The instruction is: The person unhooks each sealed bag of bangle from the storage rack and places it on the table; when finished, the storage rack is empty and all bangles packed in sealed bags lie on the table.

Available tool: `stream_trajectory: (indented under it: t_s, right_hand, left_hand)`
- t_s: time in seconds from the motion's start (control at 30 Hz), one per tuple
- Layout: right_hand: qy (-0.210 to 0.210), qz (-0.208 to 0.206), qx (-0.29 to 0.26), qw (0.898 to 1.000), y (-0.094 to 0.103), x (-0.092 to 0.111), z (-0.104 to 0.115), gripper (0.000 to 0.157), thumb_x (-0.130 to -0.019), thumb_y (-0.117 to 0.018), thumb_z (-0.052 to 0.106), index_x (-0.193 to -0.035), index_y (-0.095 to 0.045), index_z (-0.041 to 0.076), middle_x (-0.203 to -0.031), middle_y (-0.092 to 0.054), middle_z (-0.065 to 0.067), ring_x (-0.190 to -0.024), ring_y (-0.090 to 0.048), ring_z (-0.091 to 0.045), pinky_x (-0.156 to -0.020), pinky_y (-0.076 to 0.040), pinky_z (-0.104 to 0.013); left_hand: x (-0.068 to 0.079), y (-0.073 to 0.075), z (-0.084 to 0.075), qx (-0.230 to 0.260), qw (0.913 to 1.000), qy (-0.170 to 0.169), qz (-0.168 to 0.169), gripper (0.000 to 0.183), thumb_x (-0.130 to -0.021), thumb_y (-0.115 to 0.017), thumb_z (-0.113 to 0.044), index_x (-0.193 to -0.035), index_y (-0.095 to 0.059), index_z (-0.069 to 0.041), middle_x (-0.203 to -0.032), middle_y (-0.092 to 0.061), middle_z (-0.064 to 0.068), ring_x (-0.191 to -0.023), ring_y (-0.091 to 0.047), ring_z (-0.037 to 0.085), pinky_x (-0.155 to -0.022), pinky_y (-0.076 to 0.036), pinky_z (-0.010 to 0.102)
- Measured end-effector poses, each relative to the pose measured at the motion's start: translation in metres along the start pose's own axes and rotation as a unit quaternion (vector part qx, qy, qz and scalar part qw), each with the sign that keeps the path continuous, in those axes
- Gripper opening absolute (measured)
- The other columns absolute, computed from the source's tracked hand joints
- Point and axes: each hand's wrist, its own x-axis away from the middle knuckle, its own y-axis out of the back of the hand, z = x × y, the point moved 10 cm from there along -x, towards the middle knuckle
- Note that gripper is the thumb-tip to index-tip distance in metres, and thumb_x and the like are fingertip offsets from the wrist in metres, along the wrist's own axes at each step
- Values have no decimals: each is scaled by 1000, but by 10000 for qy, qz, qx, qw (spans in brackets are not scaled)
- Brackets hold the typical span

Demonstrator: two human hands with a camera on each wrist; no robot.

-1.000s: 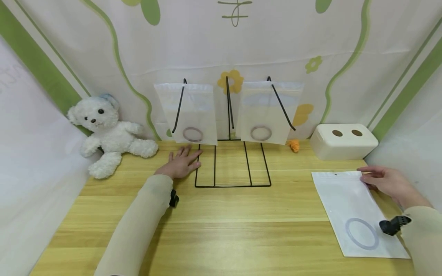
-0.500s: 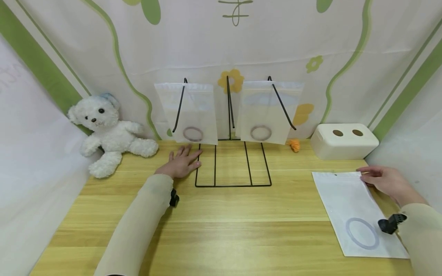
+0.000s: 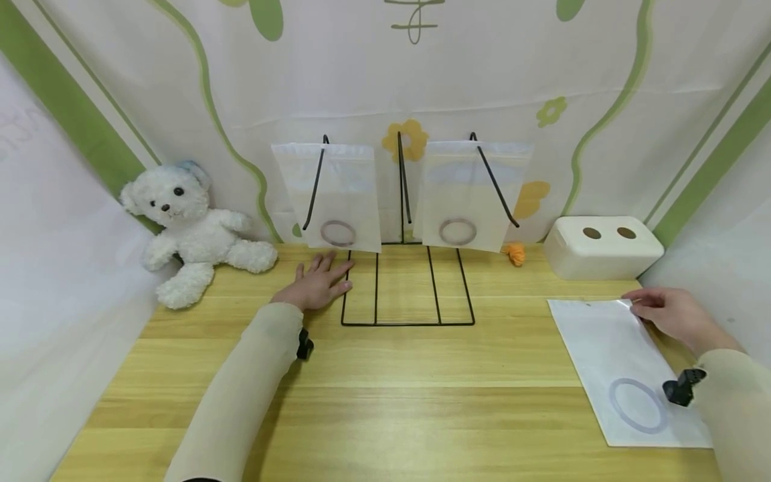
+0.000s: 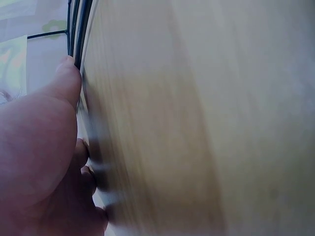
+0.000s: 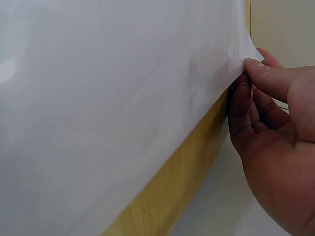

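On the right of the table lies a white zip bag [image 3: 602,348] with a pale ring [image 3: 616,408] showing near its bottom. My right hand [image 3: 683,318] pinches its top right corner between thumb and fingers; in the right wrist view that corner of the bag [image 5: 123,98] bends up. My left hand [image 3: 310,288] rests with fingers spread at the left side of a black wire rack [image 3: 409,325], its thumb [image 4: 64,81] against the wire. Two similar bags hang from the rack's outer hooks, a left bag [image 3: 355,194] and a right bag [image 3: 452,194], each showing a ring.
The rack's middle hook [image 3: 405,181] stands between the hanging bags. A white teddy bear [image 3: 199,234] sits at the back left. At the back right are a white box [image 3: 590,258] with two holes and a small orange item [image 3: 515,254]. A printed curtain [image 3: 337,73] hangs behind.
The bag under my right hand has shifted slightly to the right, and its pinched corner now bends up a little. My left hand stays at the rack.
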Motion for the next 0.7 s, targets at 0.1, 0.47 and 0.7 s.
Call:
stream_trajectory:
  t_s: [0.1, 0.47, 0.7]
  right_hand:
    - [-26, -55, -22, 10000, 0, 1, -2, 41, -105, -71, 14, -137, -63, -10, -117, -71, -28, -91, -63, -24, -66, -53, -21]
    - [-31, -50, -192, 9998, 0, 5, -3, 50, -112, -63, 29, -141, -58, -11, -129, -66, -36, -88, -63, -5, -67, -54, -16]
    - [-185, -381, -494, 9979, 11, 11, 4, 58, -113, -57, 40, -146, -56, -8, -126, -70, -29, -81, -58, 9, -67, -56, -18]
  left_hand:
    - [0, 0, 0, 24, 10000, 11, 12, 66, -115, -39, -58, -174, -20, -35, -183, 9, 14, -169, 15, 41, -129, 13, 74]
    - [-2, -1, 2, -34, 10000, -29, -13, 67, -114, -39, -60, -174, -20, -35, -183, 9, 13, -169, 16, 40, -128, 13, 74]
    - [-4, -3, 4, -70, 10000, -41, -3, 69, -114, -37, -62, -174, -20, -35, -183, 9, 14, -169, 16, 40, -128, 12, 75]
